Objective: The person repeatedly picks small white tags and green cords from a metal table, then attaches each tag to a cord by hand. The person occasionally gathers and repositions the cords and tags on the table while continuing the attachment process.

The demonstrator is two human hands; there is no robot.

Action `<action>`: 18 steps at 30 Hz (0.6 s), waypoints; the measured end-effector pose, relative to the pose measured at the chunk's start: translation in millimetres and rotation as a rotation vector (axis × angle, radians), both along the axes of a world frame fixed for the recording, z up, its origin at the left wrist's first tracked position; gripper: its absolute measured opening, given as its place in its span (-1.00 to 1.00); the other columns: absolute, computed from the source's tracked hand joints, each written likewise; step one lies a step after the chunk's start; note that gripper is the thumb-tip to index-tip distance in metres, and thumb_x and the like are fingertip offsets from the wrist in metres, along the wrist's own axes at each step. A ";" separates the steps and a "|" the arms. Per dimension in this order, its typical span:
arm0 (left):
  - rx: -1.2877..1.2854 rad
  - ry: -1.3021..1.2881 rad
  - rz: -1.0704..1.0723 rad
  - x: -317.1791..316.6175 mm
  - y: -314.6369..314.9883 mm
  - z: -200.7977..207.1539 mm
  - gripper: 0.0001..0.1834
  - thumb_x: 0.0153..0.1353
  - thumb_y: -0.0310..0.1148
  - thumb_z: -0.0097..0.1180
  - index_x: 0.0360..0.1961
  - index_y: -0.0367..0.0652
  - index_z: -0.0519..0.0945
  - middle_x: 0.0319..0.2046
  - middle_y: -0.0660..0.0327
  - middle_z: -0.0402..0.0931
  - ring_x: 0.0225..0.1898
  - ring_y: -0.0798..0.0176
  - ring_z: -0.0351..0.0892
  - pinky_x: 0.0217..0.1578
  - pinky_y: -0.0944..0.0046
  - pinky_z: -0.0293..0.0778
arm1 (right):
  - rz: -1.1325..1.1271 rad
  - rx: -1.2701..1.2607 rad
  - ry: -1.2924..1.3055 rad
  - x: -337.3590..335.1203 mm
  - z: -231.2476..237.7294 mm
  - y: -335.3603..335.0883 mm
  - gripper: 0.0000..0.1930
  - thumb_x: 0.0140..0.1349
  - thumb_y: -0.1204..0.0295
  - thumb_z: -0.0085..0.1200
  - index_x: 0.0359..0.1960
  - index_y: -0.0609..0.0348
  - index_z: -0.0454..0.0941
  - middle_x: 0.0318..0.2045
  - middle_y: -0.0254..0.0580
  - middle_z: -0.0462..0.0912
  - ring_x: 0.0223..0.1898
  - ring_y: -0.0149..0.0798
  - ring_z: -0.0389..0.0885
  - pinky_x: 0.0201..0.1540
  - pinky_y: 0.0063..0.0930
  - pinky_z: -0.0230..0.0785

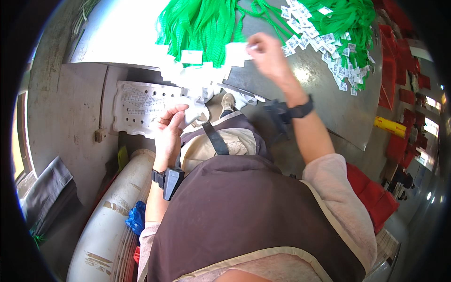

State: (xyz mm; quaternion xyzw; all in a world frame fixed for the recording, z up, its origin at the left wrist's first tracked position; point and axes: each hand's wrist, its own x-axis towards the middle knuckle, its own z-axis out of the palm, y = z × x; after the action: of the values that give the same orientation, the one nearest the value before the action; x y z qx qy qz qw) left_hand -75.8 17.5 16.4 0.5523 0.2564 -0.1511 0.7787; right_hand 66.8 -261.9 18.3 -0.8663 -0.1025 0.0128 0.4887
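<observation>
My right hand (271,58), blurred by motion, is raised over the table's near edge. Its thumb and fingers pinch a small white label at the edge of a bundle of green mesh netting (197,28). White labels (191,57) hang from the near end of that bundle. Lower and to the left, my left hand (169,129) is closed, thumb against curled fingers, beside some white material (195,112). What it holds, if anything, is too small to make out. A second heap of green netting (345,16) with many white tags (343,70) lies at the far right.
The metal table (347,110) curves across the front. Below its left part stands a white perforated plastic stool (123,113). Large white rolls (101,225) and a blue plastic bag (136,217) are at my left. A yellow roll (390,126) and red material (371,197) are at the right.
</observation>
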 end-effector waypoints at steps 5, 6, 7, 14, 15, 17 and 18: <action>-0.271 -0.051 -0.016 10.6 -8.4 15.7 -0.70 0.23 -0.42 -0.04 -0.09 -0.40 0.51 -0.16 0.12 0.55 -0.13 0.31 0.54 -0.09 0.32 0.46 | -0.403 -0.938 -0.408 -28.7 82.5 -47.5 -0.33 0.01 0.43 0.22 0.22 0.12 0.24 -0.39 -0.13 0.61 -0.34 -0.28 0.59 -0.27 -0.40 0.41; -0.277 -0.043 -0.012 14.1 -11.3 18.7 -0.68 0.23 -0.41 -0.05 -0.08 -0.41 0.51 -0.14 0.10 0.54 -0.13 0.29 0.54 -0.08 0.32 0.45 | -0.260 -0.657 -0.377 -43.7 77.8 -29.6 -0.39 0.02 0.45 0.22 0.17 0.14 0.30 -0.36 -0.15 0.61 -0.33 -0.30 0.58 -0.26 -0.43 0.40; -0.306 -0.073 -0.018 17.3 -13.9 21.0 -0.67 0.23 -0.40 -0.05 -0.07 -0.43 0.50 -0.13 0.08 0.53 -0.12 0.28 0.54 -0.07 0.31 0.44 | -0.184 -0.409 -0.185 -59.1 66.3 -6.8 -0.45 0.03 0.46 0.22 0.12 0.16 0.37 -0.33 -0.16 0.61 -0.31 -0.33 0.57 -0.25 -0.47 0.39; -0.209 -0.017 -0.029 19.2 -16.9 19.0 -0.63 0.22 -0.35 -0.02 -0.05 -0.43 0.48 -0.12 0.09 0.51 -0.14 0.27 0.54 -0.11 0.30 0.46 | 0.092 0.182 0.128 -127.0 21.8 82.3 -0.82 0.09 0.55 0.13 -0.24 0.25 0.59 -0.45 -0.27 0.59 -0.41 -0.41 0.52 -0.36 -0.52 0.34; -0.207 -0.026 -0.017 19.1 -17.1 16.5 -0.63 0.22 -0.34 -0.01 -0.06 -0.42 0.48 -0.12 0.09 0.51 -0.15 0.27 0.54 -0.12 0.30 0.46 | 0.104 0.095 0.120 -124.3 25.9 82.0 -0.84 0.08 0.55 0.14 -0.27 0.26 0.59 -0.46 -0.27 0.58 -0.42 -0.40 0.52 -0.36 -0.51 0.34; -0.211 0.006 0.009 19.2 -15.7 11.1 -0.63 0.23 -0.32 -0.02 -0.04 -0.39 0.48 -0.13 0.09 0.51 -0.19 0.27 0.56 -0.17 0.28 0.49 | 0.131 0.001 -0.047 -119.1 33.6 86.3 -0.88 0.06 0.56 0.14 -0.33 0.26 0.59 -0.48 -0.28 0.57 -0.43 -0.39 0.51 -0.37 -0.50 0.33; -0.228 0.021 0.024 18.9 -15.3 8.1 -0.63 0.23 -0.31 -0.02 -0.04 -0.38 0.48 -0.13 0.09 0.51 -0.20 0.27 0.56 -0.19 0.28 0.50 | 0.183 -0.046 -0.128 -115.4 37.3 87.3 -0.91 0.02 0.56 0.16 -0.40 0.25 0.58 -0.49 -0.27 0.55 -0.43 -0.37 0.50 -0.39 -0.50 0.32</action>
State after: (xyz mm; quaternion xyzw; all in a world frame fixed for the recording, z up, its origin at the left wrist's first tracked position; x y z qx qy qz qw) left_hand -56.9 2.2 24.5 0.4555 0.2523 -0.1759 0.8354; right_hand -48.7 -174.5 55.6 -0.8632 -0.2121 0.0044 0.4581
